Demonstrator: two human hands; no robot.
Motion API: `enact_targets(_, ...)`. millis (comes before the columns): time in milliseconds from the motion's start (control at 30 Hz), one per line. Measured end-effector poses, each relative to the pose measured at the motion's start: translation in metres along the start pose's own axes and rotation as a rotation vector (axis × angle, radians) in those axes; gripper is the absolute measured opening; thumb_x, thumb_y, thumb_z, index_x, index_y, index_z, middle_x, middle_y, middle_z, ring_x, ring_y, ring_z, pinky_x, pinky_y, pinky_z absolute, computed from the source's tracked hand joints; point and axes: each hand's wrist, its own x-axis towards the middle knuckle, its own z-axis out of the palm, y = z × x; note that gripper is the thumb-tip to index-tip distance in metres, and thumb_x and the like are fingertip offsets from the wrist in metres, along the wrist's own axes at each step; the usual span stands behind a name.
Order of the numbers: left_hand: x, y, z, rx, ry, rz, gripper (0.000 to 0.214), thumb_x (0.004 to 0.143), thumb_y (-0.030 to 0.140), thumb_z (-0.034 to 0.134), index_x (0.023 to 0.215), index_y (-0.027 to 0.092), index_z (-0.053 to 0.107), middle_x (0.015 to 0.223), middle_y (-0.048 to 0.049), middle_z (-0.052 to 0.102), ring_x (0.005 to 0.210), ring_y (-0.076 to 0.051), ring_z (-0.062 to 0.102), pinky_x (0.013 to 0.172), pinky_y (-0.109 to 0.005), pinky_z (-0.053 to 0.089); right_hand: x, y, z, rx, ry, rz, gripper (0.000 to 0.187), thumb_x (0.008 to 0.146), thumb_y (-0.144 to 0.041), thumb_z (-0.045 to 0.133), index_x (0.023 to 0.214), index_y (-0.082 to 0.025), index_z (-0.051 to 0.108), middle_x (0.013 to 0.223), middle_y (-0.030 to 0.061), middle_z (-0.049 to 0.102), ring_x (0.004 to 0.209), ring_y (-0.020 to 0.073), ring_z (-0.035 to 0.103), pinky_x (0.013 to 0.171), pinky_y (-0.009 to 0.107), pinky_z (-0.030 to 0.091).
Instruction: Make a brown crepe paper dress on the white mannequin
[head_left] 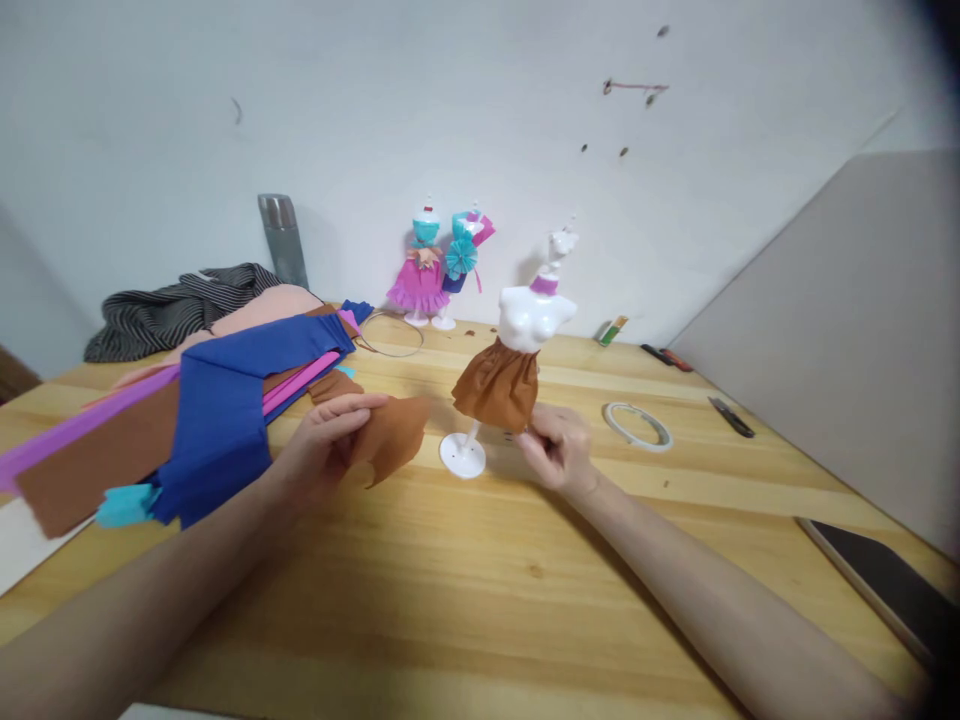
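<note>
My left hand (326,445) pinches a loose piece of brown crepe paper (394,432), which hangs to the left of a small white mannequin (534,318). The mannequin stands, leaning a little, on a round white base (462,456) and wears a gathered brown crepe-paper skirt (499,385) and a purple neck band (544,286). At the skirt's lower right edge, my right hand (559,445) is closed with thumb and fingers together on the hem. Its fingertips are partly hidden.
Folded crepe paper (221,400) in several colours lies at the left, before a striped cloth (187,308) and a flask (283,240). Two dressed mannequins (426,275) stand by the wall. At the right are a tape roll (637,427), a utility knife (731,417) and a phone (885,575).
</note>
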Motion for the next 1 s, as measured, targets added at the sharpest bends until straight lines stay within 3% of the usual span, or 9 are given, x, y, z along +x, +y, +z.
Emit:
enact_targets(100, -0.005, 0.006, 0.002, -0.058, -0.139, -0.004, 0.033, 0.062, 0.014, 0.064, 0.094, 0.015, 0.073, 0.079, -0.0075, 0.072, 0.064, -0.017, 0.066, 0.051, -0.022, 0.048, -0.003, -0.022, 0.001, 0.018, -0.062, -0.301, 0.036, 0.073, -0.029, 0.048, 0.049, -0.024, 0.022, 0.044, -0.0038, 0.026, 0.043, 0.0129, 0.029, 0.048, 0.03, 0.023)
enact_targets(167, -0.009, 0.011, 0.003, -0.052, -0.206, -0.001, 0.045, 0.056, 0.007, 0.061, 0.099, 0.016, 0.071, 0.079, -0.0082, 0.073, 0.071, -0.021, 0.069, 0.053, -0.023, 0.05, -0.004, -0.041, 0.004, 0.041, -0.002, -0.446, 0.028, 0.076, -0.029, 0.049, 0.052, -0.024, 0.036, 0.046, -0.0018, 0.036, 0.044, 0.015, 0.037, 0.047, 0.031, 0.029)
enact_targets(233, -0.014, 0.015, 0.007, -0.003, -0.201, 0.024, 0.051, 0.055, 0.002, 0.062, 0.103, 0.018, 0.069, 0.076, -0.0076, 0.073, 0.074, -0.022, 0.07, 0.055, -0.023, 0.051, -0.004, -0.058, 0.008, 0.032, 0.071, -0.474, 0.006, 0.078, -0.027, 0.054, 0.078, -0.021, 0.056, 0.062, 0.0048, 0.055, 0.059, 0.0206, 0.053, 0.054, 0.035, 0.043)
enact_targets(300, -0.019, 0.018, 0.012, 0.024, -0.145, 0.053, 0.045, 0.06, 0.005, 0.068, 0.103, 0.019, 0.068, 0.08, -0.0074, 0.074, 0.073, -0.021, 0.07, 0.055, -0.021, 0.052, -0.003, -0.071, 0.012, -0.047, 0.087, -0.408, 0.047, 0.08, -0.024, 0.057, 0.125, -0.015, 0.049, 0.105, 0.0178, 0.063, 0.098, 0.0304, 0.06, 0.076, 0.047, 0.051)
enact_targets(367, -0.026, 0.02, 0.02, 0.0, -0.094, 0.056, 0.038, 0.062, 0.01, 0.074, 0.098, 0.019, 0.069, 0.079, -0.0064, 0.074, 0.068, -0.019, 0.07, 0.052, -0.02, 0.051, 0.0, -0.079, 0.014, -0.1, 0.071, -0.343, 0.077, 0.08, -0.024, 0.058, 0.147, -0.012, 0.021, 0.135, 0.0233, 0.046, 0.126, 0.0356, 0.044, 0.093, 0.056, 0.046)
enact_targets(467, -0.036, 0.023, 0.034, -0.063, -0.072, 0.019, 0.035, 0.057, 0.017, 0.082, 0.09, 0.017, 0.071, 0.07, -0.0049, 0.072, 0.06, -0.016, 0.068, 0.049, -0.019, 0.05, 0.005, -0.085, 0.015, -0.127, 0.076, -0.329, 0.089, 0.08, -0.02, 0.057, 0.151, -0.013, 0.003, 0.148, 0.023, 0.029, 0.138, 0.0363, 0.028, 0.1, 0.06, 0.041)
enact_targets(833, -0.057, 0.04, 0.076, -0.233, 0.037, -0.06, 0.034, 0.052, 0.021, 0.085, 0.084, 0.019, 0.074, 0.072, -0.0026, 0.07, 0.057, -0.011, 0.062, 0.05, -0.018, 0.05, 0.018, -0.097, 0.008, -0.118, 0.158, -0.375, 0.094, 0.078, -0.007, 0.054, 0.151, -0.021, -0.003, 0.157, 0.0161, 0.01, 0.143, 0.0367, 0.015, 0.106, 0.065, 0.031)
enact_targets(933, -0.063, 0.041, 0.089, -0.219, 0.032, -0.047, 0.041, 0.046, 0.023, 0.086, 0.084, 0.021, 0.073, 0.074, -0.0016, 0.07, 0.059, -0.012, 0.061, 0.051, -0.019, 0.049, 0.019, -0.1, 0.003, -0.057, 0.208, -0.385, 0.092, 0.077, -0.01, 0.053, 0.151, -0.02, 0.002, 0.155, 0.0174, 0.018, 0.141, 0.0376, 0.019, 0.104, 0.067, 0.03)
enact_targets(1000, -0.065, 0.043, 0.097, -0.143, 0.006, -0.034, 0.035, 0.047, 0.025, 0.085, 0.079, 0.019, 0.071, 0.073, -0.002, 0.07, 0.059, -0.013, 0.061, 0.05, -0.02, 0.047, 0.022, -0.101, -0.007, 0.054, 0.292, -0.412, 0.082, 0.077, -0.01, 0.051, 0.15, -0.019, 0.016, 0.146, 0.0183, 0.037, 0.135, 0.0349, 0.034, 0.101, 0.062, 0.038)
